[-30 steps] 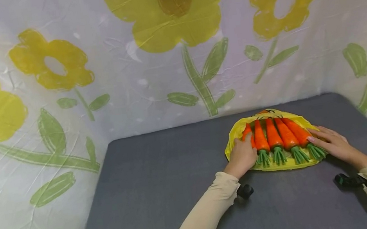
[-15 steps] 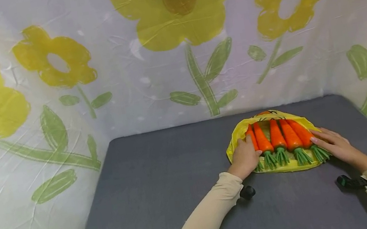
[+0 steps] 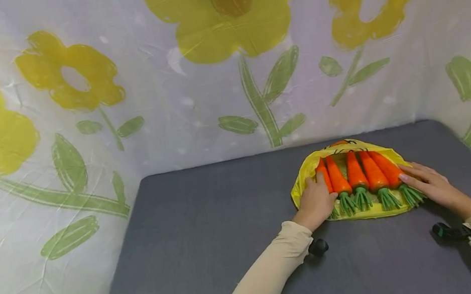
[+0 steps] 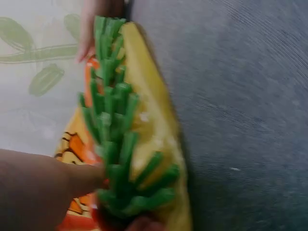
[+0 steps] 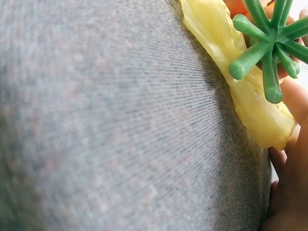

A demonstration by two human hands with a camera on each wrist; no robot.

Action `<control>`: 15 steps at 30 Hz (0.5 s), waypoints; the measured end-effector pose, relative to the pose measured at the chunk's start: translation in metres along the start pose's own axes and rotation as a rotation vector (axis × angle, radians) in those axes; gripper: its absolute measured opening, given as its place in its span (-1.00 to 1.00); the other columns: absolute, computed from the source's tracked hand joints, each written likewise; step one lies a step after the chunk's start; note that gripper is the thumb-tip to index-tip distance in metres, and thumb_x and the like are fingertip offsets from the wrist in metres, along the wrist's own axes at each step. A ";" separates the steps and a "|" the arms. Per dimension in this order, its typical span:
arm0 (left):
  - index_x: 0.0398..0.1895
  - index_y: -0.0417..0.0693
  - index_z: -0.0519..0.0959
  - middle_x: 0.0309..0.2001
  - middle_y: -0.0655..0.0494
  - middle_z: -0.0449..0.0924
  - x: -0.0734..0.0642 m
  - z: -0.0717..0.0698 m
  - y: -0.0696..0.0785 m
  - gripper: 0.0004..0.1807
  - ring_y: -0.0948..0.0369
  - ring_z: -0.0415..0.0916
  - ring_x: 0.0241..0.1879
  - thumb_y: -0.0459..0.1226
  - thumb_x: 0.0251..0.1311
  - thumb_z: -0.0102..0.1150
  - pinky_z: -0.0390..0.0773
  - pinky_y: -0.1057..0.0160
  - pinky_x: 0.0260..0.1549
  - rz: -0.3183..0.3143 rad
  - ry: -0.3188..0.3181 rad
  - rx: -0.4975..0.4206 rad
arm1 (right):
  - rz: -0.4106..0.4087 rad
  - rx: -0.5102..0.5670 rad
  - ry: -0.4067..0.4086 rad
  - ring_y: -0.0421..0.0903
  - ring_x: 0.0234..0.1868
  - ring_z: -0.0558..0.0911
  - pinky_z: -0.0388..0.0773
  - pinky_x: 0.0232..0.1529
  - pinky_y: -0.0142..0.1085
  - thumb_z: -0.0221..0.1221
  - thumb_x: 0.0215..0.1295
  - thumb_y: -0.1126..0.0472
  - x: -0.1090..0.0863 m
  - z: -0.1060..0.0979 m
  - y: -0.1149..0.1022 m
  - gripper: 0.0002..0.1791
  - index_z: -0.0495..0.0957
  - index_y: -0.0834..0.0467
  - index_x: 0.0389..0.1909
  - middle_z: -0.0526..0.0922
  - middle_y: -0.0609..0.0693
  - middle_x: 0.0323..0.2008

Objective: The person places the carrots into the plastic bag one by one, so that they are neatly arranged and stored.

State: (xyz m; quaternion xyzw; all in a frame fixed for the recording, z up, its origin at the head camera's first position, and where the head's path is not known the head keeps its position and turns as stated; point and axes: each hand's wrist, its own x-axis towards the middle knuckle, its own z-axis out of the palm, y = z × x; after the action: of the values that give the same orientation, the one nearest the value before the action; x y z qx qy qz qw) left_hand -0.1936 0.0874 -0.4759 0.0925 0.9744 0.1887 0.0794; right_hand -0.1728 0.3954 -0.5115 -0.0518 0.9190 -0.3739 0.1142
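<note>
A yellow plastic bag (image 3: 378,213) lies on its side, its mouth facing me, with several orange toy carrots (image 3: 355,172) in a row inside, green tops outward. At the row's left end my left hand (image 3: 314,201) grips the leftmost carrot (image 3: 323,174), thumb on its right side; the palm hides much of it. On the other side my right hand (image 3: 435,186) holds the bag's right edge, thumb by the rightmost carrot (image 3: 384,168). The right wrist view has that carrot's green top (image 5: 272,43) above the yellow film (image 5: 255,106), with fingers behind the film.
The grey table (image 3: 211,232) extends to the left and in front of the bag. Behind it hangs a white cloth (image 3: 177,125) printed with yellow flowers. A dark wrist strap (image 3: 451,232) shows at my right sleeve, and another dark piece (image 3: 319,247) below my left wrist.
My left hand has moved slightly right and closed round the leftmost carrot, whose green top is now mostly covered. The carrots beside it have shifted a little. My right hand has stayed put.
</note>
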 end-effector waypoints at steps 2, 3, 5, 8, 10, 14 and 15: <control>0.41 -0.06 0.21 0.06 -0.10 0.48 -0.001 -0.006 0.001 -0.28 0.15 0.60 -0.42 0.02 0.30 0.21 0.56 0.30 -0.48 0.002 -0.009 0.008 | 0.004 -0.003 -0.002 0.58 0.46 -0.32 -0.35 0.18 0.58 -0.20 0.56 -0.16 0.003 -0.002 -0.002 -0.22 -0.11 0.21 0.57 -0.27 0.48 0.52; 0.41 -0.07 0.21 0.06 -0.10 0.49 0.000 -0.009 0.001 -0.27 0.14 0.60 -0.41 0.01 0.30 0.21 0.57 0.30 -0.47 -0.001 -0.012 0.015 | -0.009 -0.015 0.009 0.59 0.46 -0.29 -0.34 0.19 0.58 -0.20 0.57 -0.15 0.005 -0.003 -0.002 -0.24 -0.09 0.24 0.56 -0.24 0.50 0.51; 0.44 -0.09 0.19 0.09 -0.11 0.49 0.000 -0.014 0.002 -0.26 0.14 0.63 -0.38 0.00 0.31 0.21 0.60 0.29 -0.44 -0.002 -0.010 0.032 | -0.015 -0.027 0.016 0.60 0.46 -0.26 -0.31 0.21 0.57 -0.21 0.57 -0.14 0.009 -0.004 -0.004 -0.24 -0.06 0.26 0.55 -0.22 0.51 0.50; 0.49 -0.10 0.14 0.15 -0.12 0.49 -0.001 -0.017 0.001 -0.21 0.13 0.65 -0.34 -0.01 0.32 0.19 0.63 0.27 -0.40 -0.006 -0.014 0.034 | -0.017 -0.022 0.015 0.59 0.46 -0.25 -0.28 0.21 0.57 -0.19 0.57 -0.13 0.010 -0.005 -0.004 -0.25 -0.06 0.26 0.55 -0.22 0.51 0.50; 0.52 -0.09 0.12 0.17 -0.12 0.48 -0.003 -0.018 0.001 -0.19 0.13 0.64 -0.35 0.01 0.33 0.18 0.62 0.27 -0.43 -0.011 -0.026 0.029 | -0.025 -0.019 0.019 0.59 0.46 -0.22 -0.26 0.22 0.57 -0.19 0.57 -0.12 0.009 -0.004 -0.003 -0.26 -0.04 0.26 0.54 -0.20 0.52 0.50; 0.54 -0.06 0.08 0.26 -0.13 0.44 -0.012 -0.025 0.000 -0.18 0.13 0.63 -0.40 0.04 0.36 0.13 0.57 0.29 -0.49 0.037 -0.061 -0.010 | -0.038 0.014 0.017 0.58 0.47 -0.22 -0.26 0.23 0.56 -0.16 0.57 -0.08 0.004 -0.003 0.001 -0.27 -0.04 0.26 0.55 -0.19 0.52 0.50; 0.55 -0.06 0.07 0.29 -0.13 0.42 -0.016 -0.028 -0.002 -0.19 0.13 0.64 -0.36 0.05 0.37 0.10 0.58 0.29 -0.46 0.069 -0.069 -0.016 | -0.047 0.028 0.018 0.58 0.47 -0.20 -0.24 0.23 0.56 -0.15 0.58 -0.07 0.003 -0.002 0.002 -0.28 -0.04 0.26 0.55 -0.18 0.52 0.50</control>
State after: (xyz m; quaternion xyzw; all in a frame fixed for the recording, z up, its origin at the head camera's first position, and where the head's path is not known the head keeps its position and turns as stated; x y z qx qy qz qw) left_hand -0.1839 0.0724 -0.4496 0.1317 0.9659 0.1955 0.1071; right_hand -0.1761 0.3980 -0.5118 -0.0685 0.9131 -0.3899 0.0980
